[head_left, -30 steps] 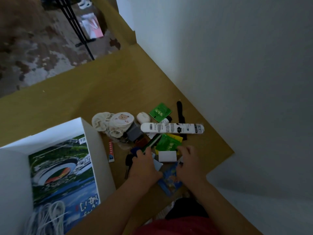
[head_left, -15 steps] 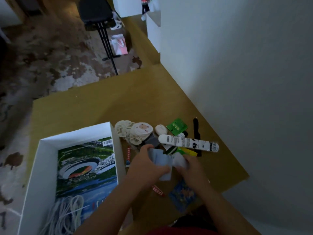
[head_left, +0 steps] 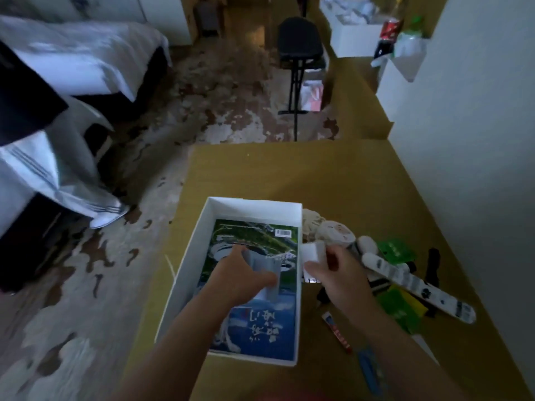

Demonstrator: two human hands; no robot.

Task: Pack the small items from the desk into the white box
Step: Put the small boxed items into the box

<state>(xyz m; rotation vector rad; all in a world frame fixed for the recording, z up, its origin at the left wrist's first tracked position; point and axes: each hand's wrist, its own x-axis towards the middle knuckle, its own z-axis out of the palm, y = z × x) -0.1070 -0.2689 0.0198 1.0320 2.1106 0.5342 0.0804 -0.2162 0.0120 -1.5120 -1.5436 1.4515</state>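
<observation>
The white box (head_left: 254,204) stands open on the desk with a picture book (head_left: 260,314) lying in its bottom. My left hand (head_left: 234,276) is inside the box, gripping a pale grey card packet (head_left: 267,267) just above the book. My right hand (head_left: 338,273) hovers at the box's right wall and pinches a small white block (head_left: 314,251). To the right lies a heap of small items: rolled socks (head_left: 333,231), a white tube with black print (head_left: 417,287), green sachets (head_left: 395,250), a small red-and-white tube (head_left: 337,331).
The tan desk (head_left: 318,175) runs along a white wall (head_left: 477,125) on the right. A blue packet (head_left: 370,369) lies near the front edge. Left of the desk the floor drops away, with a bed (head_left: 81,59) and a black stool (head_left: 299,50) farther off.
Both hands lifted things out of the heap and swung left; my left hand now reaches into the box with the grey packet, my right hand brought the white block to the box's wall.
</observation>
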